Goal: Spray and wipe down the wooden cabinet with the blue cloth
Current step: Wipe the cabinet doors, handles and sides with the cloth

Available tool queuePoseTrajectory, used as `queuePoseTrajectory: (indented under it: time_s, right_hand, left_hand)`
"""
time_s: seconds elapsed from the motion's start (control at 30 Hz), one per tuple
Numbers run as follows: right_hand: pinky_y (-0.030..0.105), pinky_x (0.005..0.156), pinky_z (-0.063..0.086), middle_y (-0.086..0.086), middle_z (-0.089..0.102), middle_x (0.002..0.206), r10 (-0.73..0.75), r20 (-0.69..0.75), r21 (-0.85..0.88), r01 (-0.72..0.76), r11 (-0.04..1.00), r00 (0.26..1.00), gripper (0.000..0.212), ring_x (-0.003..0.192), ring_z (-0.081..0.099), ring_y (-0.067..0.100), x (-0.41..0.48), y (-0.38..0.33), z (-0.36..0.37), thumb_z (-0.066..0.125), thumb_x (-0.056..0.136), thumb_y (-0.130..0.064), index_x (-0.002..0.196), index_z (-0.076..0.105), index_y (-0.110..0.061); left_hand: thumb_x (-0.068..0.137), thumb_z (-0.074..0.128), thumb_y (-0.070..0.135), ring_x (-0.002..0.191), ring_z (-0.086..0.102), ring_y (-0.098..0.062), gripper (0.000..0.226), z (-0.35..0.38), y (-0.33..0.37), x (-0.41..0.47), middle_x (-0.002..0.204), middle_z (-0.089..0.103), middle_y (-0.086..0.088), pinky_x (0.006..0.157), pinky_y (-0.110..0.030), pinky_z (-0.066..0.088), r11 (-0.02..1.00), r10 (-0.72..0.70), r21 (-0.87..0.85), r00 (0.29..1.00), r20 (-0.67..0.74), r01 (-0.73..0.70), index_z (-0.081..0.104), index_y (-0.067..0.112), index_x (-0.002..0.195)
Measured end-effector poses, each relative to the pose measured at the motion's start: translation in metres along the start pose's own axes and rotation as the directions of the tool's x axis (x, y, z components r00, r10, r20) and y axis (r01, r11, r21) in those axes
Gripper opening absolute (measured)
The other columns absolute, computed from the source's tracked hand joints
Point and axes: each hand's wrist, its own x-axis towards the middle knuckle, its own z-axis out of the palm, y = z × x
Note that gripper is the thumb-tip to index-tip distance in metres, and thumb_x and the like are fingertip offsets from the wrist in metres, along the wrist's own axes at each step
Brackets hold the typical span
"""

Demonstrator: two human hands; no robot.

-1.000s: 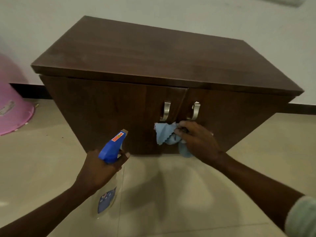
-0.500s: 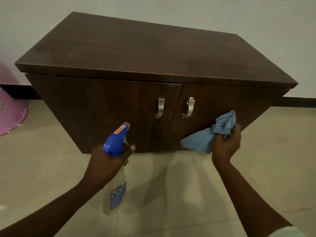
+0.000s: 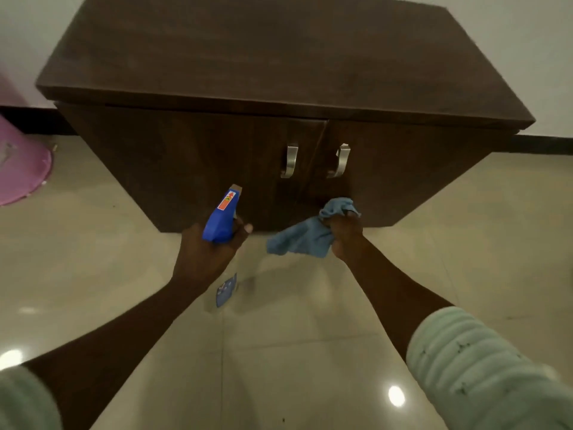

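A dark wooden cabinet [image 3: 279,66] with two doors and two metal handles [image 3: 290,161] stands against the wall. My left hand [image 3: 206,254] grips a spray bottle [image 3: 220,218] with a blue trigger head, its nozzle pointing at the left door; the clear body hangs below my hand. My right hand [image 3: 345,235] is closed on a crumpled blue cloth [image 3: 305,235], held low near the bottom edge of the right door. Part of the cloth hangs to the left of my fist.
A pink plastic tub [image 3: 21,169] sits on the floor at the far left. Glossy beige tiles [image 3: 279,352] cover the floor in front of the cabinet. A white wall with a dark skirting runs behind it.
My right hand with the cloth swept from the handles out to the right door, then came back down towards the middle. The view has moved closer and tilted down. My left hand kept its hold on the bottle.
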Motion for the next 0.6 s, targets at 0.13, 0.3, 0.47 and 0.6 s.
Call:
queuePoseTrajectory:
  time_s: [0.13, 0.3, 0.47, 0.6]
  right_hand:
    - [0.039, 0.098, 0.046, 0.014, 0.056, 0.107, -0.030, 0.093, 0.134, 0.017, 0.991, 0.995, 0.033, 0.114, 0.055, 0.032, -0.057, -0.015, 0.004, 0.047, 0.099, -0.008, 0.132, 0.046, -0.010]
    - [0.034, 0.081, 0.048, 0.010, 0.057, 0.099, 0.009, 0.182, 0.182, -0.043, 0.982, 0.983, 0.044, 0.088, 0.057, 0.024, -0.141, -0.047, -0.013, 0.043, 0.097, 0.006, 0.140, 0.041, -0.006]
    - [0.028, 0.071, 0.050, 0.018, 0.058, 0.114, 0.057, 0.204, 0.125, -0.084, 0.989, 0.977, 0.036, 0.092, 0.059, 0.027, -0.225, -0.107, -0.010, 0.043, 0.094, 0.007, 0.128, 0.053, -0.002]
    - [0.036, 0.073, 0.043, 0.013, 0.061, 0.098, 0.036, 0.266, 0.117, -0.070, 0.991, 0.963, 0.032, 0.086, 0.056, 0.025, -0.275, -0.162, -0.006, 0.043, 0.089, 0.006, 0.093, 0.062, -0.020]
  left_hand:
    - [0.078, 0.069, 0.038, 0.052, 0.048, -0.013, 0.033, -0.027, 0.027, -0.024, 0.057, 0.052, -0.006, 0.057, -0.019, 0.040, 0.989, -0.126, 0.079, 0.991, -0.034, 0.128, 0.054, 0.009, 0.073]
    - [0.077, 0.073, 0.027, 0.058, 0.059, -0.026, 0.021, -0.075, 0.084, -0.059, 0.064, 0.060, -0.015, 0.062, -0.026, 0.052, 0.983, -0.174, -0.077, 0.983, -0.062, 0.169, 0.056, 0.018, 0.087]
    - [0.076, 0.072, 0.036, 0.061, 0.057, -0.005, 0.027, -0.124, 0.151, -0.065, 0.068, 0.059, 0.005, 0.061, -0.013, 0.040, 0.974, -0.221, 0.001, 0.946, -0.235, 0.228, 0.058, 0.016, 0.089]
    - [0.077, 0.073, 0.036, 0.062, 0.058, -0.002, 0.035, -0.159, 0.202, -0.064, 0.070, 0.060, 0.008, 0.060, -0.010, 0.042, 0.972, -0.232, -0.026, 0.923, -0.307, 0.235, 0.063, 0.012, 0.100]
